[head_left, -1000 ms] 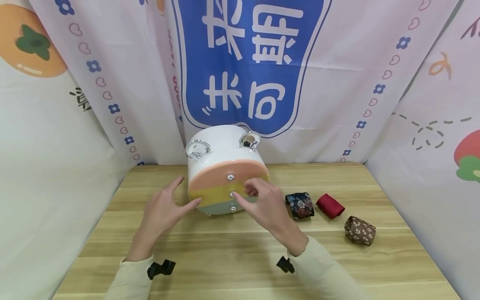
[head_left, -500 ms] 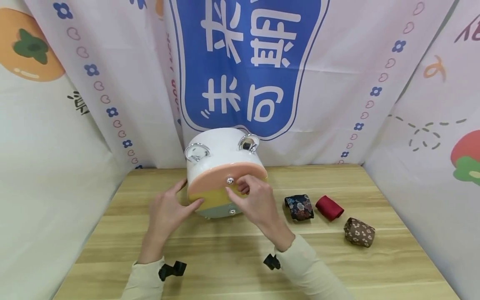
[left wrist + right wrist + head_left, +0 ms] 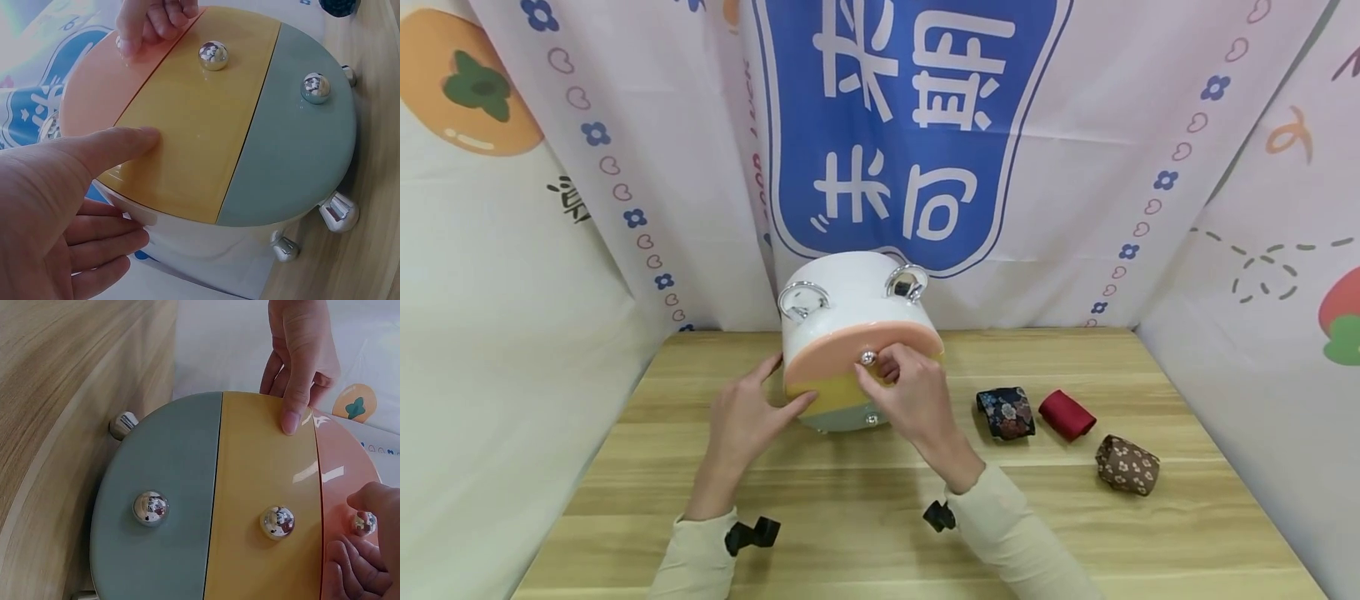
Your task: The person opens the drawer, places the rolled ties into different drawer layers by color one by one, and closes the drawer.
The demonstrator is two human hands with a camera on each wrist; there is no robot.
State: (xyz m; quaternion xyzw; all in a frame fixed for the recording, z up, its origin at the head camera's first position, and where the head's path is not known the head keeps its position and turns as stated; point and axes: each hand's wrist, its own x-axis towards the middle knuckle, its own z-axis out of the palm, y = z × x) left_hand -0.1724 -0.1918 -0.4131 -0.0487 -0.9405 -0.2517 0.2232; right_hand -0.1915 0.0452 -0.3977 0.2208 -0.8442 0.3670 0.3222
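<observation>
A white drum-shaped drawer box (image 3: pixel 842 287), with two chrome ring-like ears, stands tilted back near the rear of the table. Its round front has a pink drawer (image 3: pixel 820 357), a yellow drawer (image 3: pixel 194 137) and a green drawer (image 3: pixel 169 450), each with a chrome ball knob. My left hand (image 3: pixel 747 417) grips the box at its left edge, thumb on the yellow front and fingers along the white side. With thumb and fingers, my right hand (image 3: pixel 917 396) pinches the pink drawer's knob (image 3: pixel 364 524). All drawers sit flush.
On the wooden table (image 3: pixel 850 533), right of the box, lie three rolled neckties: a dark floral one (image 3: pixel 1006 413), a red one (image 3: pixel 1067 414) and a brown flowered one (image 3: pixel 1127 465). A printed curtain (image 3: pixel 1037 208) hangs right behind the box.
My right hand has risen from the yellow drawer's knob to the pink drawer's knob and closed on it. My left hand has come in against the box's left side.
</observation>
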